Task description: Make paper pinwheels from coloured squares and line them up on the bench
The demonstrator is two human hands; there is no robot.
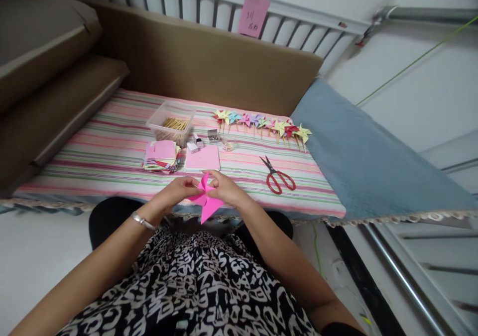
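Observation:
A bright pink paper pinwheel (209,207) with folded blades is held just over the front edge of the striped cloth. My left hand (181,187) is closed on its left side, fingers pinching the paper. From the other side my right hand (224,186) grips it, with the thumb near the centre where the blades meet. Whether a pin sits at that centre is too small to tell. Right behind the hands lies a stack of pink paper squares (203,158). To the right, red-handled scissors (277,175) rest on the cloth with their blades slightly apart.
A clear plastic box (170,122) holds wooden sticks. Beside it are a pile of coloured paper (161,156), a small open box of pins (213,136) and a round clear container (228,145). Several finished pinwheels (261,122) lie in a row before a cardboard panel (209,69).

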